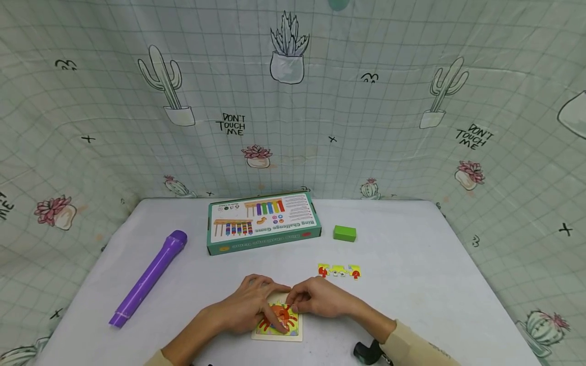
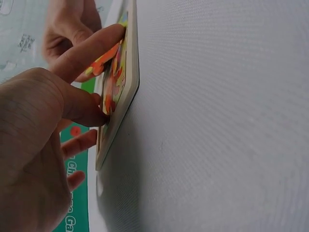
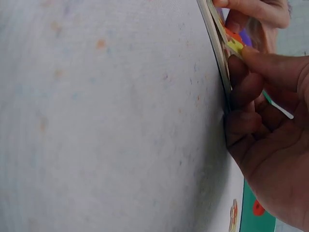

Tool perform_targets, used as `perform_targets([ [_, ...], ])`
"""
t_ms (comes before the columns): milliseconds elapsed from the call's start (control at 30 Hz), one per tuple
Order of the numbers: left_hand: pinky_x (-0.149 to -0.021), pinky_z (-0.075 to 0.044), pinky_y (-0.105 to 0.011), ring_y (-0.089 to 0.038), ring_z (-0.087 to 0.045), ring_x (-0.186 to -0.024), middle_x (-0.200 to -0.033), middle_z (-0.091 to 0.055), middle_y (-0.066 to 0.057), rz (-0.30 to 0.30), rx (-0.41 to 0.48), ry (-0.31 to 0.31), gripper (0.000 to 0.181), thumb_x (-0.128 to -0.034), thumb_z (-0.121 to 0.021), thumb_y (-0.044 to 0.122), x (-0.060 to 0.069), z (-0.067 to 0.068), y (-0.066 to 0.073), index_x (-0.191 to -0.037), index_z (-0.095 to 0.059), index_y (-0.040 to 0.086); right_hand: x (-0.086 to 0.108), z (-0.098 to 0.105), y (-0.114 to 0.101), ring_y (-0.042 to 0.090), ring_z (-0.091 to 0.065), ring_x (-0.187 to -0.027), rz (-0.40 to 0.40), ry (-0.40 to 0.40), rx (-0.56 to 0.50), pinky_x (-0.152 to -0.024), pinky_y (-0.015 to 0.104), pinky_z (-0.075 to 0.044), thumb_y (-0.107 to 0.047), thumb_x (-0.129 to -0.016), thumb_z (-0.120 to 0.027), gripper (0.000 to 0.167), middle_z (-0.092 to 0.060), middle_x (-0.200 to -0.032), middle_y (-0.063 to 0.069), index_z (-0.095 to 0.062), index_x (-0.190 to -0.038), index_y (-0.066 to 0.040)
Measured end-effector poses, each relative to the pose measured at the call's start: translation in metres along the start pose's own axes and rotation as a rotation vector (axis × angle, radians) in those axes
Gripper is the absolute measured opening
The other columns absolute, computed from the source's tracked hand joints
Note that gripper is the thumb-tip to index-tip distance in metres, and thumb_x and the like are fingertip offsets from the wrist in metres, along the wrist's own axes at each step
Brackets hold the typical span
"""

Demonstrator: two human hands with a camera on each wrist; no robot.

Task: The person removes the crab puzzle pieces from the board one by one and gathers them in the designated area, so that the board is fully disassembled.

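Note:
A square jigsaw board [image 1: 299,336] with a pale rim lies flat near the table's front, showing a red crab picture on yellow. My left hand [image 1: 242,309] spreads over its left side; thumb and forefinger press on the picture, as the left wrist view also shows. At the board's upper right, my right hand [image 1: 322,297] pinches a yellow and orange jigsaw piece [image 3: 235,46] between thumb and forefinger. That piece is tilted up from the board in the right wrist view. My fingers hide part of the picture. Loose jigsaw pieces [image 1: 339,271] lie in a row beyond my right hand.
A green game box [image 1: 265,223] lies at the back, with a small green block [image 1: 345,234] to its right. A long purple tube [image 1: 148,279] rests at the left. Some black object [image 1: 364,352] sits by my right sleeve at the front.

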State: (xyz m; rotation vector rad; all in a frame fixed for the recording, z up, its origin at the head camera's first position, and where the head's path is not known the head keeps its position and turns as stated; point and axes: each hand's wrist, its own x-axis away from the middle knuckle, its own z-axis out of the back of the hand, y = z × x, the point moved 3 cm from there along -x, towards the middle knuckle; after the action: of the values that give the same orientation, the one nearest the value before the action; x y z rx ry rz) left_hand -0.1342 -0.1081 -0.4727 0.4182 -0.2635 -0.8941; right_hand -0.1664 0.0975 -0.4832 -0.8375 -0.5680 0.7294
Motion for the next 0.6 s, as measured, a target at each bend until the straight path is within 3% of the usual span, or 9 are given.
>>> perform_targets([
  [333, -0.111, -0.02, -0.062, -0.025, -0.033, -0.137, -0.151, -0.044, 0.012, 0.029, 0.012, -0.015, 0.056, -0.0951, -0.063, 0.004, -0.004, 0.0, 0.001, -0.104, -0.071, 0.059, 0.0, 0.005, 0.0, 0.002, -0.057, -0.073, -0.041, 0.064, -0.029, -0.071, 0.021, -0.047, -0.017, -0.094, -0.07, 0.007, -0.066, -0.077, -0.012, -0.075, -0.097, -0.021],
  [600, -0.11, -0.019, -0.064, -0.026, -0.032, -0.137, -0.153, -0.042, 0.011, 0.004, 0.05, 0.004, 0.058, -0.0956, -0.061, 0.003, 0.0, -0.001, -0.001, -0.105, -0.071, 0.059, 0.009, 0.013, 0.004, 0.005, -0.058, -0.069, -0.071, 0.076, -0.069, -0.067, 0.022, -0.045, -0.019, -0.092, -0.072, 0.009, -0.068, -0.077, -0.006, -0.073, -0.1, -0.023],
])
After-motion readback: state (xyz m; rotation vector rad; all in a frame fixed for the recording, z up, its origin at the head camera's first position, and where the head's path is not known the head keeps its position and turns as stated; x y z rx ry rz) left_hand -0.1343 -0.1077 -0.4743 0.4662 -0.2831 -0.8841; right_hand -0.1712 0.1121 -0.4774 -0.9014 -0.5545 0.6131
